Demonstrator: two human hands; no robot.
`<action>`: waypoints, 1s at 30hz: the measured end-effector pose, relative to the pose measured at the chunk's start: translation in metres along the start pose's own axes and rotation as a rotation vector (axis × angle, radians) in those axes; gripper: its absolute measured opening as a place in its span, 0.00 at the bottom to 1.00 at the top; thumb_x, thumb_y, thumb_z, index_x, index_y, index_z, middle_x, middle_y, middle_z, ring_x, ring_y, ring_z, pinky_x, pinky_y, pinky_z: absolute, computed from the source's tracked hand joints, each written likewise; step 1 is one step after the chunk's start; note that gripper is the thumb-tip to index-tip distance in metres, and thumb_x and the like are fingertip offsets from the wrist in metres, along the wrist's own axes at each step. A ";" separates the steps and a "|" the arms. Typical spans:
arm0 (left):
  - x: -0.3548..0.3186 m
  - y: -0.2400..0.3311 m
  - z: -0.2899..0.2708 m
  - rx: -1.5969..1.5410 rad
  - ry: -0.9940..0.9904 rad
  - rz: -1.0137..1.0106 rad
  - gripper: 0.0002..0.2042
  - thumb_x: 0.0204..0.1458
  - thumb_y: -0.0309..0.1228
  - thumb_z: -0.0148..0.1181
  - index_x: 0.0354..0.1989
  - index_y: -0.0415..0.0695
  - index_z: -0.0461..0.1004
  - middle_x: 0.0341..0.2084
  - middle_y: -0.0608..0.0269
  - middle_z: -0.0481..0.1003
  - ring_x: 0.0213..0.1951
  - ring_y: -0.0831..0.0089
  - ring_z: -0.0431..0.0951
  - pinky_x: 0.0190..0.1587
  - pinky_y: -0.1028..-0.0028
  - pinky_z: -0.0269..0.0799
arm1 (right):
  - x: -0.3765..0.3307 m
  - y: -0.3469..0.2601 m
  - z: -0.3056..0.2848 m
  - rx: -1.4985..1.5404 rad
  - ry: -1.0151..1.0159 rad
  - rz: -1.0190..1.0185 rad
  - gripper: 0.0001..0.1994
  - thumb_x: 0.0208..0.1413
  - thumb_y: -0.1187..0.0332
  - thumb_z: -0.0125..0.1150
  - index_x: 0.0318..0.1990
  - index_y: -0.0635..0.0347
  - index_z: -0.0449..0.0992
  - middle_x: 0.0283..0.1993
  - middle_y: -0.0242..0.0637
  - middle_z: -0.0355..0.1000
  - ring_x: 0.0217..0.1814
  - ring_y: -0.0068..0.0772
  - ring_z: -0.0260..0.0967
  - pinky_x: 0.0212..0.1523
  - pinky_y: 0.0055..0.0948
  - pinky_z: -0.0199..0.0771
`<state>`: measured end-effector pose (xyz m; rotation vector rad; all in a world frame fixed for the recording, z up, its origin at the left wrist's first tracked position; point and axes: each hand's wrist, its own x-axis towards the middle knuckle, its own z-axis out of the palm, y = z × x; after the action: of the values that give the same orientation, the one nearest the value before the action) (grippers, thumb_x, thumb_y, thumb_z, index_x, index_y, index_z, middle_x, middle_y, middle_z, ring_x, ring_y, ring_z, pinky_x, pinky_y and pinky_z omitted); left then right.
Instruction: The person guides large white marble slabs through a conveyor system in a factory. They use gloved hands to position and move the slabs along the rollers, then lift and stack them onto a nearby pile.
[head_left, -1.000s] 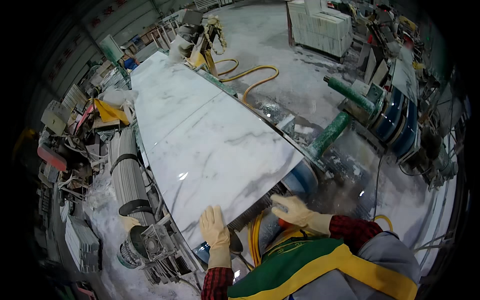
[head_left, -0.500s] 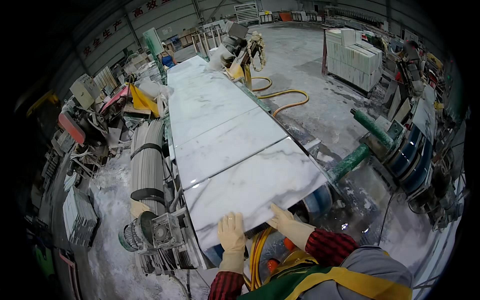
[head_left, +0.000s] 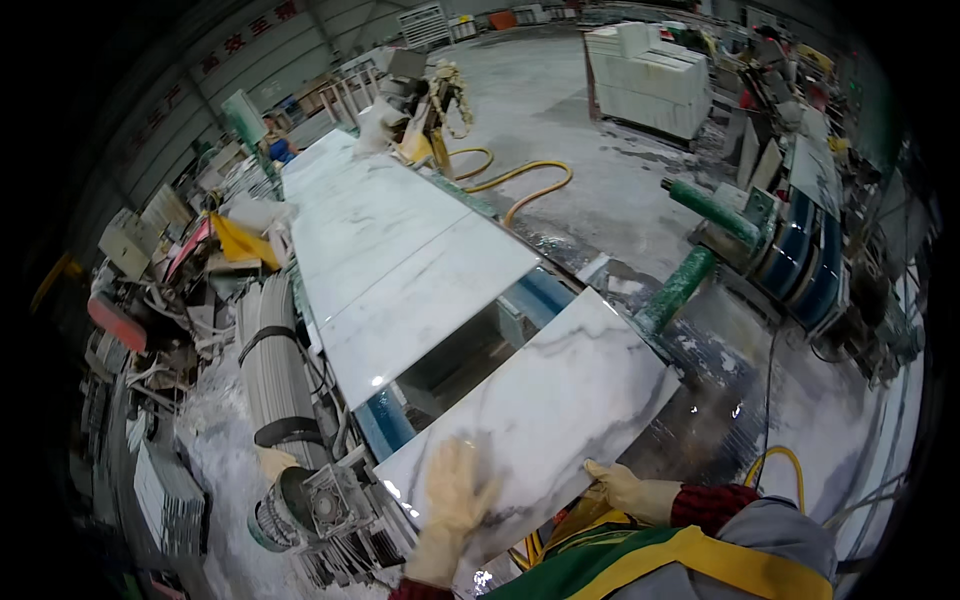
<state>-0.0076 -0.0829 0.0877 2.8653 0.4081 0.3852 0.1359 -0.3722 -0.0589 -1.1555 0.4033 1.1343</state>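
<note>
A white marble slab point(head_left: 560, 400) with grey veins lies tilted across the near end of the conveyor, apart from the other slabs. My left hand point(head_left: 452, 495), in a pale glove, lies flat with spread fingers on the slab's near left part. My right hand point(head_left: 625, 488), also gloved, grips the slab's near right edge. Farther along the line lie two more white slabs point(head_left: 400, 265), with a gap showing the blue conveyor belt point(head_left: 385, 420) between them and the near one.
A grey ribbed roller point(head_left: 270, 360) and a motor point(head_left: 320, 500) stand at the left of the conveyor. Green rollers point(head_left: 690, 270) and blue drums point(head_left: 810, 250) are at the right. Yellow hoses point(head_left: 520, 185) lie on the wet floor; white stacked blocks point(head_left: 650, 80) stand far back.
The near slab has come away from the others and swung toward the right, opening a gap over the belt. Both hands moved with it, staying on its near edge.
</note>
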 end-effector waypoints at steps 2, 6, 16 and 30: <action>0.058 -0.045 0.006 0.193 0.157 0.104 0.44 0.59 0.53 0.76 0.76 0.34 0.69 0.71 0.27 0.71 0.71 0.30 0.71 0.78 0.45 0.63 | 0.007 0.000 -0.007 -0.099 0.038 0.025 0.31 0.73 0.47 0.72 0.63 0.71 0.78 0.59 0.51 0.80 0.59 0.48 0.83 0.58 0.41 0.88; 0.114 -0.140 0.068 -0.102 -0.529 -0.373 0.40 0.65 0.61 0.67 0.74 0.42 0.73 0.55 0.43 0.86 0.60 0.45 0.84 0.65 0.54 0.78 | 0.060 0.013 -0.026 -0.220 -0.029 0.095 0.28 0.72 0.45 0.71 0.62 0.64 0.81 0.61 0.51 0.82 0.64 0.50 0.81 0.59 0.45 0.87; 0.039 -0.010 -0.028 -0.291 -0.316 -0.394 0.22 0.65 0.44 0.72 0.56 0.39 0.88 0.48 0.40 0.89 0.53 0.49 0.89 0.61 0.57 0.80 | 0.015 -0.002 -0.063 -0.041 -0.138 0.246 0.33 0.69 0.47 0.75 0.71 0.62 0.78 0.68 0.40 0.81 0.71 0.38 0.80 0.72 0.39 0.82; 0.147 0.142 0.047 -0.879 0.112 -0.341 0.25 0.64 0.51 0.77 0.33 0.36 0.84 0.24 0.65 0.78 0.28 0.74 0.75 0.34 0.70 0.68 | -0.068 -0.222 -0.201 -0.312 0.044 -0.499 0.24 0.66 0.66 0.78 0.66 0.64 0.81 0.58 0.40 0.84 0.61 0.35 0.80 0.64 0.38 0.79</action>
<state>0.1763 -0.1801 0.1120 1.8920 0.5605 0.5015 0.3535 -0.5736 0.0234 -1.4554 -0.0397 0.7464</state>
